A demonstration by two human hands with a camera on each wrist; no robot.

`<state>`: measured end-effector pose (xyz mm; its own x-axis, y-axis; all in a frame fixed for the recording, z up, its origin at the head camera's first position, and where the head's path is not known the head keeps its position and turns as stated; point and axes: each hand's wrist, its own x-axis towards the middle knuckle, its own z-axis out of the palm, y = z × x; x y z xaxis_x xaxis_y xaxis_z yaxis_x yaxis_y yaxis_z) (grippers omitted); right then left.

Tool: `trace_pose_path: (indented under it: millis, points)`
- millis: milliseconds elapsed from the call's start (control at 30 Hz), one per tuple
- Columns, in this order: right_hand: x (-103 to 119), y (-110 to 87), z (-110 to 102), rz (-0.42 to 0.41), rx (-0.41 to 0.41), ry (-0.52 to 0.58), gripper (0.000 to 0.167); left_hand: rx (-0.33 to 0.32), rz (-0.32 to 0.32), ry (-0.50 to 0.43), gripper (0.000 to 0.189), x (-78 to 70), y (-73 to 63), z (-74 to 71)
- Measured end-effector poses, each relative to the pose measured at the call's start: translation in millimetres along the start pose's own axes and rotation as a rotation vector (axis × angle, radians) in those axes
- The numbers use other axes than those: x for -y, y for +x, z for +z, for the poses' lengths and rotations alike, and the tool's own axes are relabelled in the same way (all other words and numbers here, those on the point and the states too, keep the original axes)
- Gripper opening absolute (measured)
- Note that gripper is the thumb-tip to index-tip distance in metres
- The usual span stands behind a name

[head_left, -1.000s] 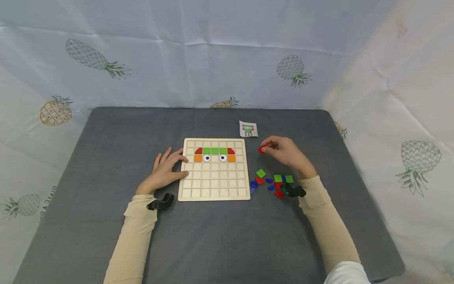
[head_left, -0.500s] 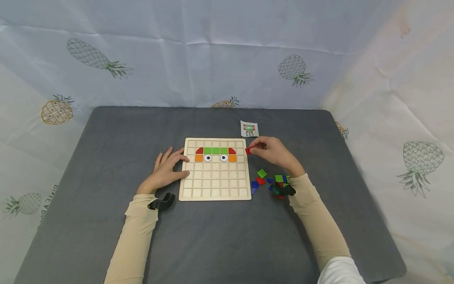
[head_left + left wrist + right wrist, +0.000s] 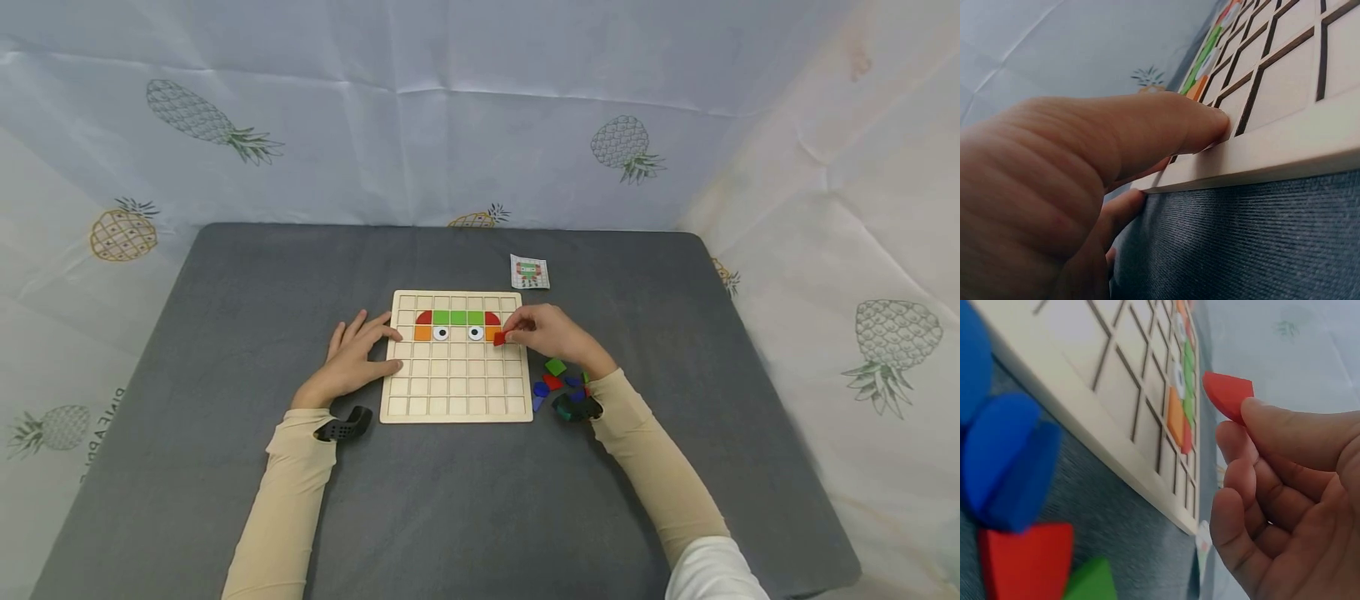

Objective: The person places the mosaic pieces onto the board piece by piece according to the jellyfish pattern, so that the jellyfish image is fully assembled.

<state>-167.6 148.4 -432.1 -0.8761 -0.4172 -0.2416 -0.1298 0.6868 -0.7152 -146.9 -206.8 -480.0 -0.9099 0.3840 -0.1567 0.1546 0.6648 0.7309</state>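
Note:
A wooden grid board lies on the table, with red, green, orange and eye tiles set in two of its upper rows. My left hand rests at the board's left edge, fingers spread; in the left wrist view the thumb lies on the rim. My right hand is over the board's right side. It pinches a red quarter-circle tile between thumb and fingertips, close to the orange tile. In the head view this red tile overlaps the right end of the orange-and-eye row.
Loose tiles lie right of the board, among them a green square, a red piece and blue pieces; the right wrist hides some of them. A small printed card with a tile pattern lies behind the board on the grey table.
My right hand has moved left with the red tile, from beside the board to above its right columns. The left hand has stayed at the board's edge.

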Motion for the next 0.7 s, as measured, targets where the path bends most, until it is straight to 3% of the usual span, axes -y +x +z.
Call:
trace_pose_path:
  millis: [233, 700]
  points:
    - [-2, 4.3, 7, 0.046, 0.048, 0.02, 0.015, -0.002, 0.005, 0.004, 0.035, -0.2, -0.5, -0.6]
    - [-7, 12.1, 15, 0.104, 0.036, -0.033, 0.02, -0.003, 0.008, 0.006, 0.035, 0.8, 0.3, -0.3]
